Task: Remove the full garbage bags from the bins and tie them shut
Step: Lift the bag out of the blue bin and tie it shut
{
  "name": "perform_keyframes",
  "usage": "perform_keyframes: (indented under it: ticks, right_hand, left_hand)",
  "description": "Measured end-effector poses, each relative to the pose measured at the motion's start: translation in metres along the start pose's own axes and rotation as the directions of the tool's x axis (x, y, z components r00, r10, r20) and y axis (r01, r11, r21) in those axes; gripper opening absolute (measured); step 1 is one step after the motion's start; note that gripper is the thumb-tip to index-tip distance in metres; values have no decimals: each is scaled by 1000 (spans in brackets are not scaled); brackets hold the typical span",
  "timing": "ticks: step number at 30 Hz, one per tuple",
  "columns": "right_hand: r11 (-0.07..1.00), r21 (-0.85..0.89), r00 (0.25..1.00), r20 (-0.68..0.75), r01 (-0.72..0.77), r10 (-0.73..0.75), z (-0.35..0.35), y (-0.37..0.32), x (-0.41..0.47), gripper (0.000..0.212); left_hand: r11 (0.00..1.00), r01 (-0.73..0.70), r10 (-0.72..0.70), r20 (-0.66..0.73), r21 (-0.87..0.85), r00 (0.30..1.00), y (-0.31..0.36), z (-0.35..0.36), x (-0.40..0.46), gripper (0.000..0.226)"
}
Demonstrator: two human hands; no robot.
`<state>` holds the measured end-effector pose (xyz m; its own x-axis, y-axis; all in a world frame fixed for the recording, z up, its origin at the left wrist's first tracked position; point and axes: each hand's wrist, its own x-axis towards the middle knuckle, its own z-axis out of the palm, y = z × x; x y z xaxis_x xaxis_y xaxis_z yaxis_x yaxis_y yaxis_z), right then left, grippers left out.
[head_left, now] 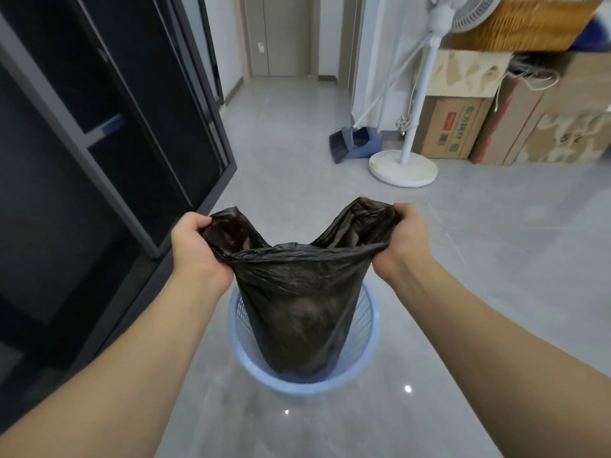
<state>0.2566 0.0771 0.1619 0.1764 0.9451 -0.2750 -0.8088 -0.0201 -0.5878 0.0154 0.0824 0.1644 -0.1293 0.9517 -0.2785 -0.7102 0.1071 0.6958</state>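
Left hand (195, 241) and right hand (401, 236), each with fingers curled round a gathered ear of the black garbage bag (302, 302), hold it partly lifted out of the blue mesh bin (365, 328). Thin, soft film, probably light and tear-prone; those ears suit knotting. Beyond: standing fan (405, 163), cardboard boxes (456, 127).

The garbage bag (299, 292) at centre frame is thin, crinkled black plastic with a faint sheen. Below it, the bin (365, 328) is pale blue plastic mesh. The grey floor tiles (297, 180) look smooth and glossy.
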Motion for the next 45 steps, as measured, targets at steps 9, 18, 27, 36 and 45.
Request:
perform_keyframes:
  ticks: [9, 18, 27, 36, 45]
  right_hand:
    - [992, 111, 988, 133, 68, -82, 70, -51, -34, 47]
    - [969, 98, 971, 57, 227, -234, 96, -161, -93, 51]
    - [944, 7, 935, -140, 331, -327, -5, -236, -124, 27]
    - [973, -159, 865, -449, 169, -224, -184, -202, -117, 24]
    - [870, -470, 809, -447, 150, -381, -238, -229, -132, 19]
  left_hand:
    - [996, -75, 77, 35, -39, 996, 55, 66, -27, 17]
    - [993, -83, 97, 195, -78, 976, 66, 180, -98, 16]
    - [984, -90, 44, 281, 153, 959, -14, 228, -141, 11]
    - [807, -104, 78, 69, 582, 995, -200, 141, -149, 17]
    - [76, -428, 531, 327, 901, 782, -202, 99, -163, 33]
